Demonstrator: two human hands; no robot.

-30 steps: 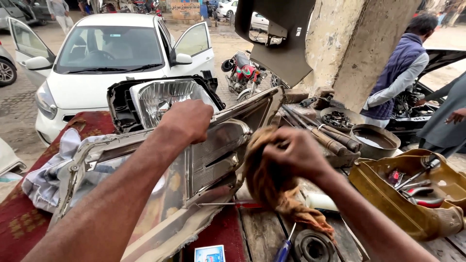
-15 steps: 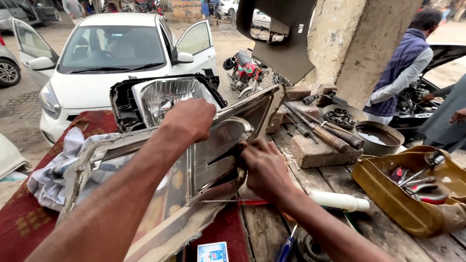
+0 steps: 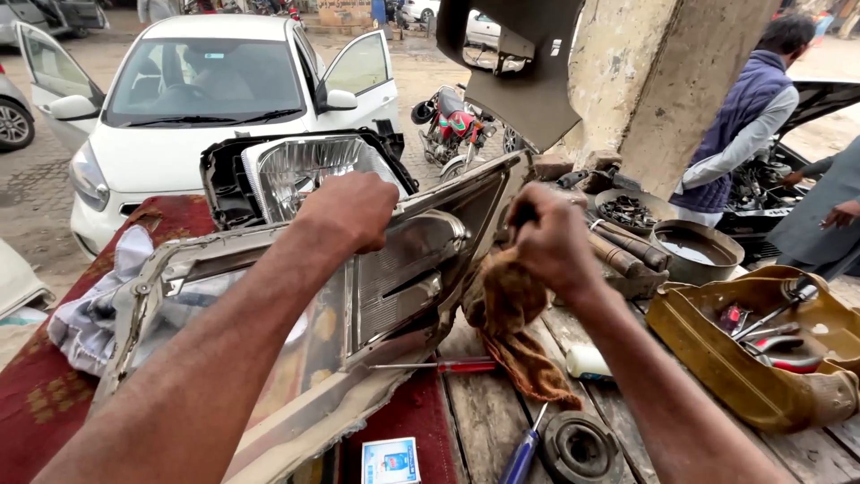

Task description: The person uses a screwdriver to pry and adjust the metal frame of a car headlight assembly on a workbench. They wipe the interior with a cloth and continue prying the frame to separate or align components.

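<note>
Now left hand (image 3: pixel 351 208) grips headlight housing (image 3: pixel 394 278) top; right hand (image 3: pixel 548 240) clenched on brown rag (image 3: pixel 511 332).

An outdoor yard in flat daylight is seen, paved with grey blocks (image 3: pixel 27 193) at nine o'clock. A white car (image 3: pixel 206 108) with its doors opened is parked at eleven o'clock, a red motorcycle (image 3: pixel 452 125) is stood at twelve, and a rough concrete pillar (image 3: pixel 667 81) is set at one o'clock. A worn wooden workbench (image 3: pixel 488 417), partly covered by a red patterned cloth (image 3: pixel 45 403) at eight o'clock, is spread across the foreground.
</note>
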